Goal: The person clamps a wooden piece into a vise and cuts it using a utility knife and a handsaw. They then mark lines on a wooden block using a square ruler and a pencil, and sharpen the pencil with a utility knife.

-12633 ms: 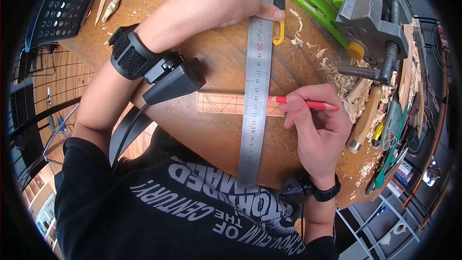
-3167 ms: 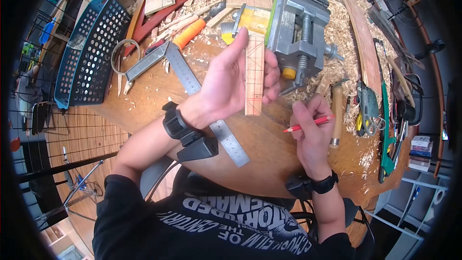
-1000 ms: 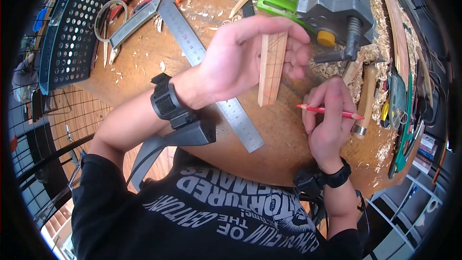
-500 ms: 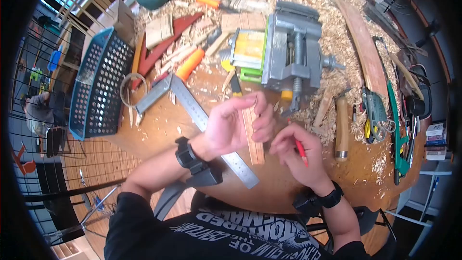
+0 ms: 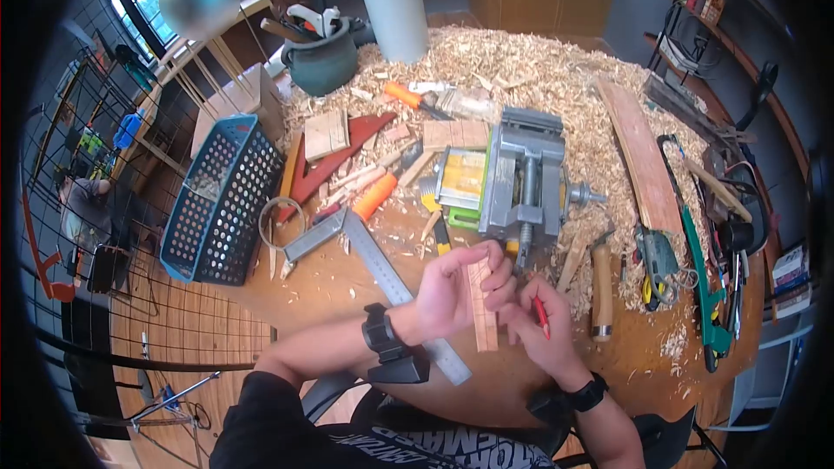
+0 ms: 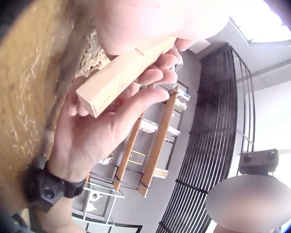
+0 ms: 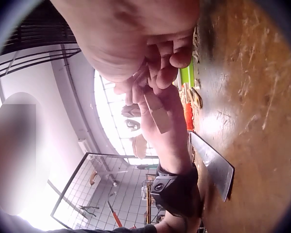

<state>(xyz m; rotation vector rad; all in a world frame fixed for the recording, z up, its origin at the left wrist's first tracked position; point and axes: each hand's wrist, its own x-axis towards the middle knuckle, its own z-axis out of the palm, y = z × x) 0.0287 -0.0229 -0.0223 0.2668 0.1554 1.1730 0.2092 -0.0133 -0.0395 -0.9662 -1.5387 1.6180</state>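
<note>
In the head view my left hand [image 5: 447,295] grips a small wooden block [image 5: 483,317], held upright over the table with pencil lines across its face. Close beside it, my right hand [image 5: 546,334] holds a red pencil [image 5: 541,316], its fingertips right by the block and the left fingers. The left wrist view shows the block's bare end [image 6: 94,99] in front of the right palm. In the right wrist view, the block [image 7: 156,112] pokes out below the fingers. A steel try square [image 5: 382,265] lies on the table under my left forearm.
A grey vise [image 5: 526,182] stands behind the hands, amid heaped shavings [image 5: 539,69]. At left is a blue perforated basket [image 5: 221,208] with a tape ring [image 5: 282,221] nearby. A wooden-handled tool [image 5: 601,295] and a green-handled saw [image 5: 708,321] lie at right.
Earlier the block lay under the try square's blade; my left hand has since lifted it. My right hand with the pencil has come in against the block, and the head view has tilted up.
</note>
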